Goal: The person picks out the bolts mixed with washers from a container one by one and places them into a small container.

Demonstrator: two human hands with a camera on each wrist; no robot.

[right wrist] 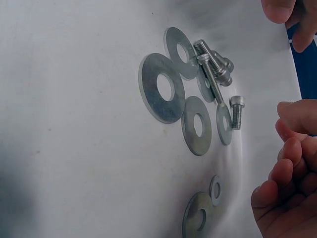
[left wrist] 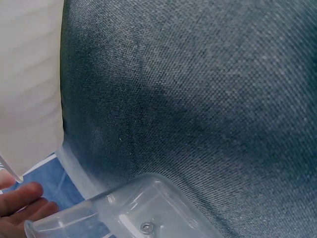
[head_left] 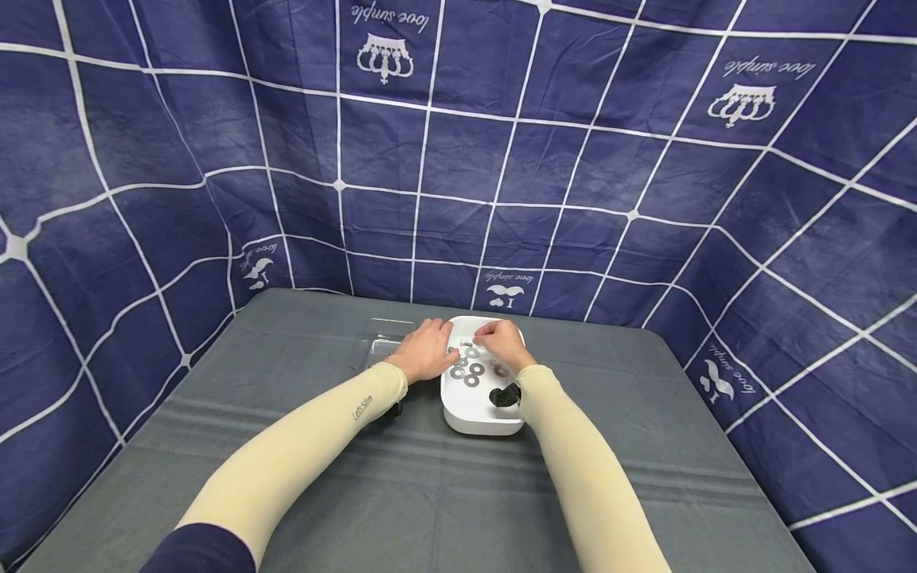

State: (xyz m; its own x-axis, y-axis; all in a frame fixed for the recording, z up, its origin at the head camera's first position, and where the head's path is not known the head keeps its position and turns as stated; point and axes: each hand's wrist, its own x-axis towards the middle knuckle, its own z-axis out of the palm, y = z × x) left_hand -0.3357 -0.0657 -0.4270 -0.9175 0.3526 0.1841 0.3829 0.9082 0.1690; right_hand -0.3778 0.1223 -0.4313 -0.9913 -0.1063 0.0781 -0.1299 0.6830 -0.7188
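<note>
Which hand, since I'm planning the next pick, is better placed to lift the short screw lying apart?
Probably the right hand: it hangs over the tray, fingertips nearest the short screw; the left hand is by the tray's left rim, farther off.

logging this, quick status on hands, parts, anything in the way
Left hand at left rim of tray. Right hand over tray, grip unclear. Washers, bolts in tray, some overlapping. No blockage seen; clear box left.

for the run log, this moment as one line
left hand: at edge of tray | right hand: curled over tray | washers, bolts: in tray
</note>
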